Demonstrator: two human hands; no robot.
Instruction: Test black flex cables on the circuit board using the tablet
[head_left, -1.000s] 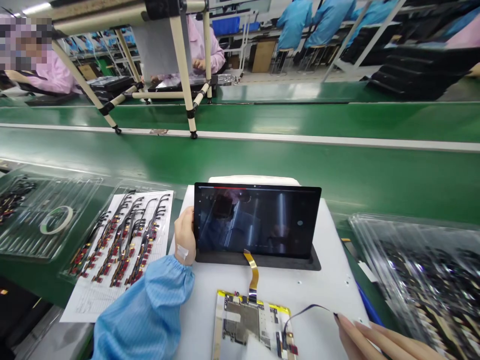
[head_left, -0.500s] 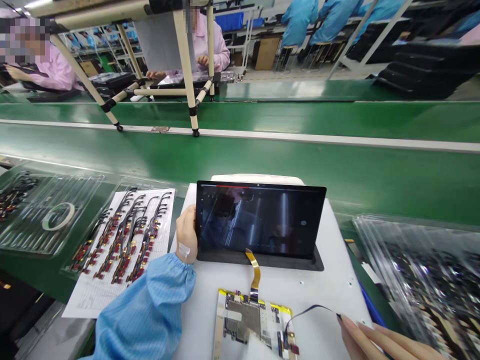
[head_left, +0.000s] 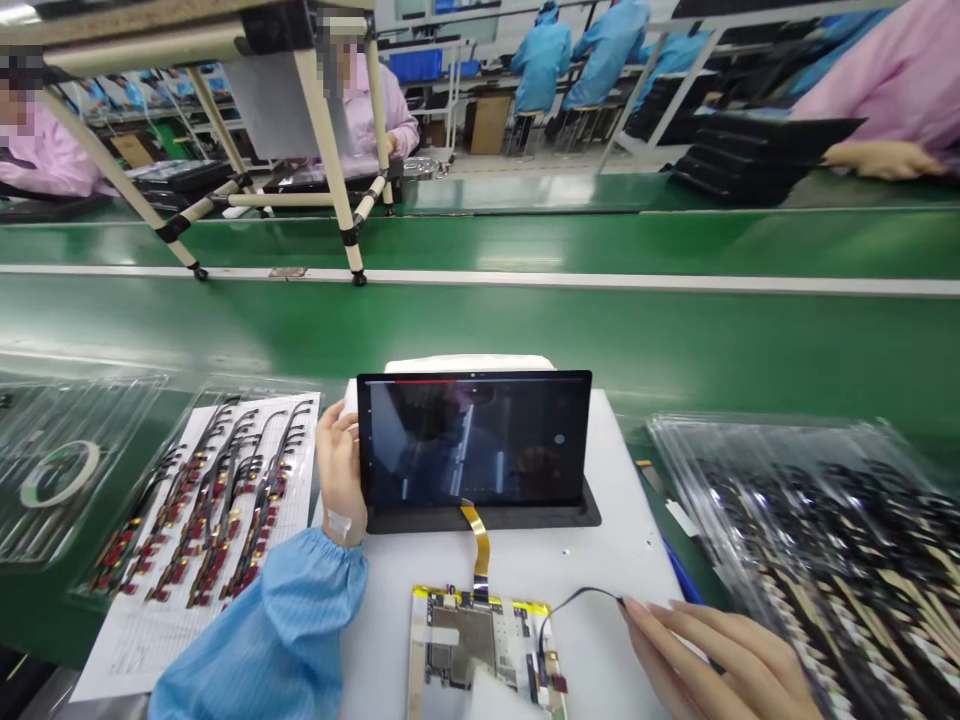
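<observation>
My left hand point(head_left: 341, 472) grips the left edge of a dark tablet screen point(head_left: 474, 438) that stands upright in a black holder point(head_left: 585, 514) on a white work pad point(head_left: 615, 560). An orange flex ribbon point(head_left: 478, 541) runs from the screen down to a circuit board point(head_left: 480, 650) with yellow tape along its top edge. My right hand point(head_left: 712, 660) lies at the lower right, fingers stretched out flat, its fingertips touching the end of a thin black cable point(head_left: 581, 598) that comes off the board.
A sheet of paper point(head_left: 187, 520) with several red-tipped black cables lies to the left, beside a clear tray holding a tape ring point(head_left: 58, 472). Clear trays of parts point(head_left: 817, 540) are stacked on the right. Beyond runs a green conveyor point(head_left: 525, 320); other people work behind it.
The view has shifted, so everything sits further left in the frame. My right hand has come further into view beside the cable end. My left hand keeps its hold on the screen.
</observation>
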